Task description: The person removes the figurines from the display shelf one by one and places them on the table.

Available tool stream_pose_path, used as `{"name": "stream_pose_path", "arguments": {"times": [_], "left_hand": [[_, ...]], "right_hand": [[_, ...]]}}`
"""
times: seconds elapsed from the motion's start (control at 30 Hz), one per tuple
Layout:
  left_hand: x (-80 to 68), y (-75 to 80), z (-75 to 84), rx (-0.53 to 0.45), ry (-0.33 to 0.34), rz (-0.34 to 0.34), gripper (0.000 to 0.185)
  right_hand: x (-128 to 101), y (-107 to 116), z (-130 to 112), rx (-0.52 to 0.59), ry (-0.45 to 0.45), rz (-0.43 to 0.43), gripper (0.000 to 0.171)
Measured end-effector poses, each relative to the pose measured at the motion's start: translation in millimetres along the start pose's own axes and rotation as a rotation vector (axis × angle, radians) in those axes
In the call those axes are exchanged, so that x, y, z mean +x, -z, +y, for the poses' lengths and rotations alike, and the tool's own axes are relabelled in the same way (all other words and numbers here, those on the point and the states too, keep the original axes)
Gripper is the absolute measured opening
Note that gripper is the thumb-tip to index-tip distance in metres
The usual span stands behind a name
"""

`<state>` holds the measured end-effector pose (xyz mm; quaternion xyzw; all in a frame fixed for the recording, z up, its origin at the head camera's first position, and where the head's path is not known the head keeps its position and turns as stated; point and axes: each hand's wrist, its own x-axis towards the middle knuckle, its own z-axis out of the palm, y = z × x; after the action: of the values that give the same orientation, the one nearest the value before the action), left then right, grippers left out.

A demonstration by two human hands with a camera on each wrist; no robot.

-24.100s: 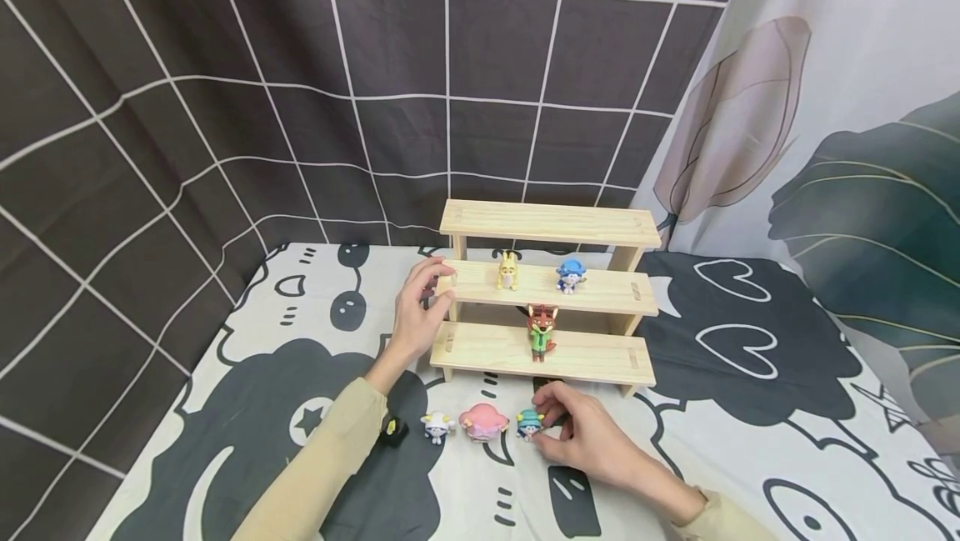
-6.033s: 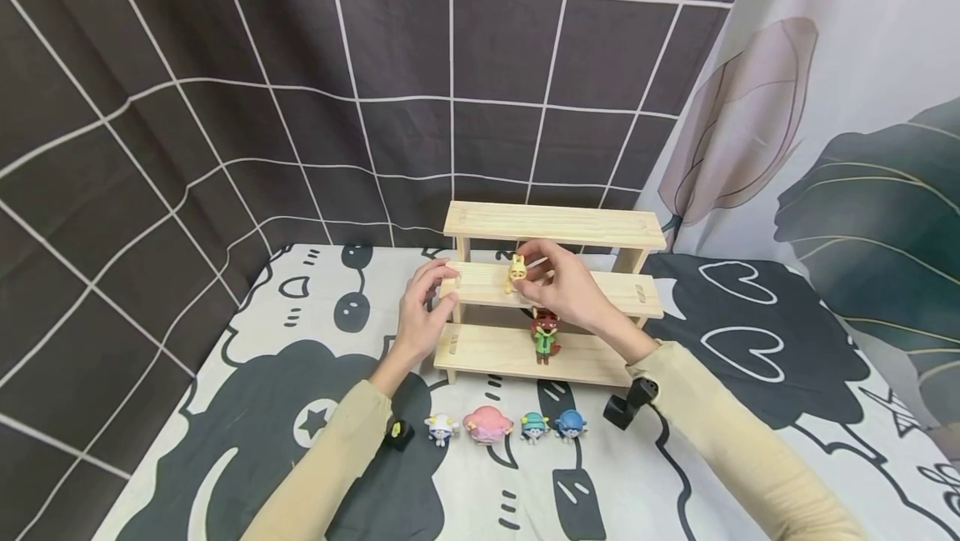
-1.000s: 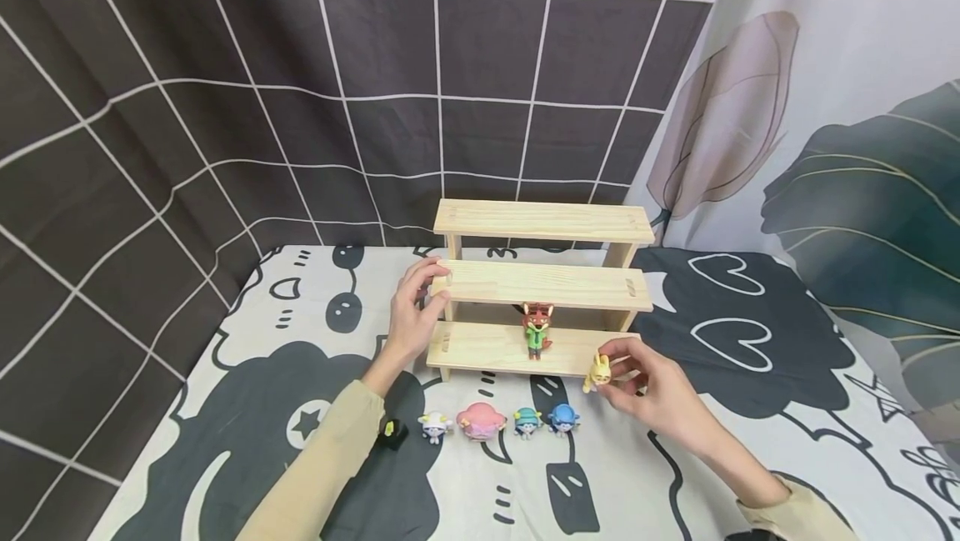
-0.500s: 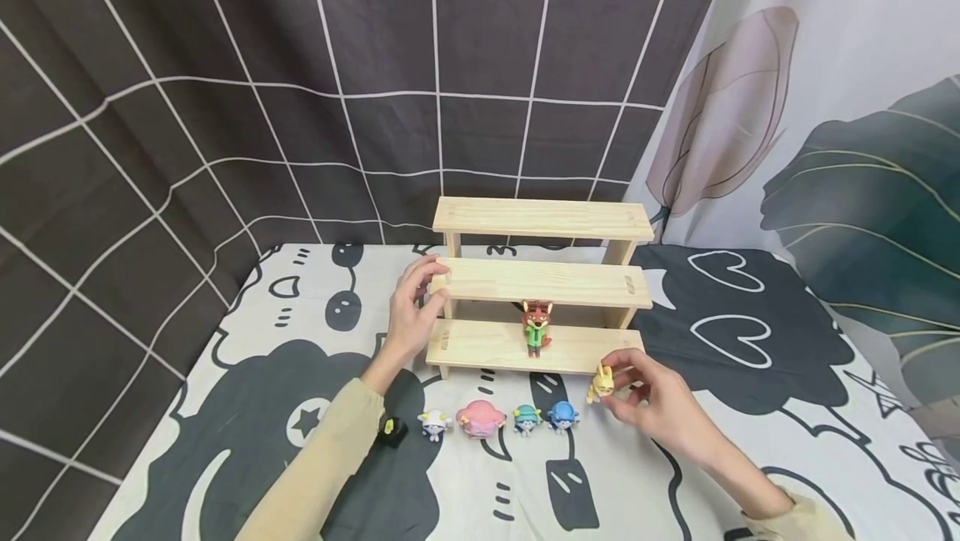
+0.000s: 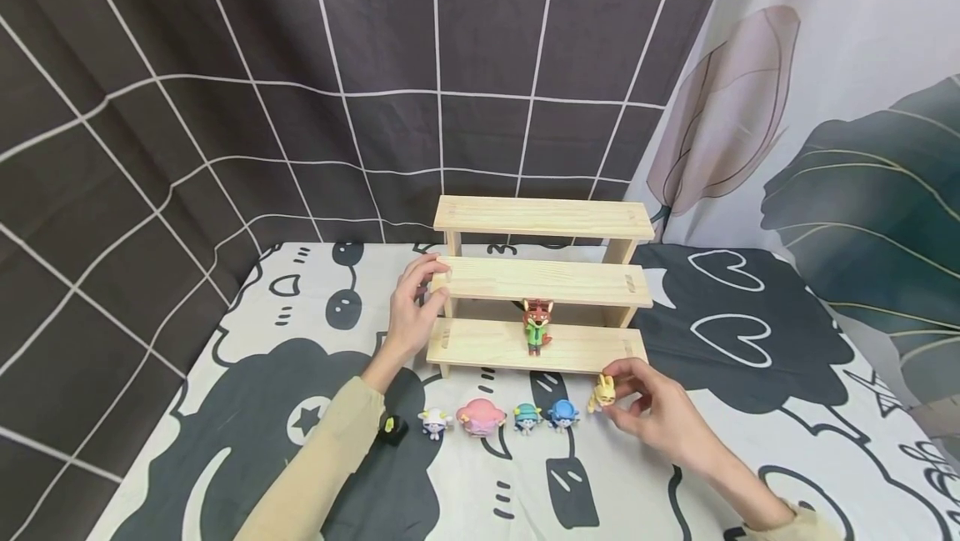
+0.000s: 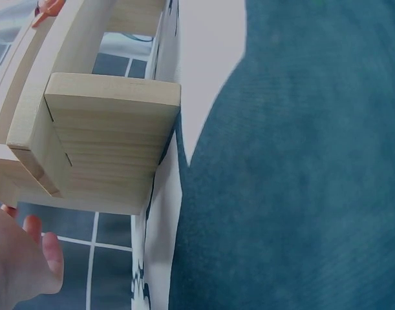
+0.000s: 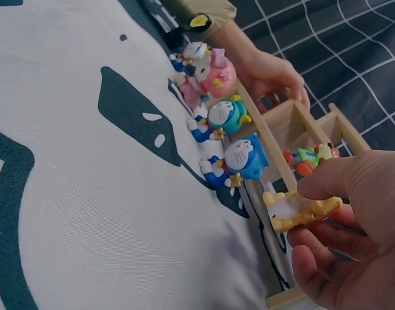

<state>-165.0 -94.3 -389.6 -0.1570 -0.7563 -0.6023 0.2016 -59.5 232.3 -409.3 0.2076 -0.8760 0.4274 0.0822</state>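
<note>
My right hand pinches a yellow rabbit figurine between thumb and fingers, low over the cloth, just right of a blue-hatted figurine. In the right wrist view the rabbit figurine lies sideways in the fingertips. My left hand grips the left end of the middle board of a three-tier wooden display shelf. A red fox figurine in green stands on the lowest board. The row in front also holds a teal-hatted figurine, a pink one and a white one.
A patterned black-and-white cloth lies under everything. Behind the shelf hangs a dark gridded curtain, with a pale leaf-print curtain at the right. A small black device sits by the left sleeve.
Earlier the blue-hatted and rabbit figurines stood on the middle board; the blue one now stands in the front row. My right hand has brought the rabbit down beside it. The left hand stays put.
</note>
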Motion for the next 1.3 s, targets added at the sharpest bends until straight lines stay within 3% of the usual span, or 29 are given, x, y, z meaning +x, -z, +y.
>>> {"name": "stream_pose_path", "arguments": {"times": [0.43, 0.73, 0.97, 1.23, 1.3], "left_hand": [[-0.6, 0.2, 0.7, -0.004, 0.007, 0.0, 0.029], [0.6, -0.3, -0.7, -0.005, -0.002, 0.007, 0.029], [0.0, -0.7, 1.2, 0.003, 0.002, 0.006, 0.029], [-0.3, -0.7, 1.3, -0.001, 0.012, 0.001, 0.029], [0.6, -0.8, -6.0, 0.002, 0.005, -0.001, 0.029]], "right_hand": [[-7.7, -6.6, 4.4, 0.004, -0.041, -0.016, 0.05], [-9.3, -8.9, 4.1, 0.025, -0.123, -0.041, 0.048], [-12.6, -12.6, 6.3, 0.031, -0.092, -0.023, 0.048], [-14.7, -14.9, 8.2, 0.046, -0.132, -0.045, 0.048], [-14.8, -15.5, 8.7, 0.045, -0.137, -0.048, 0.048]]}}
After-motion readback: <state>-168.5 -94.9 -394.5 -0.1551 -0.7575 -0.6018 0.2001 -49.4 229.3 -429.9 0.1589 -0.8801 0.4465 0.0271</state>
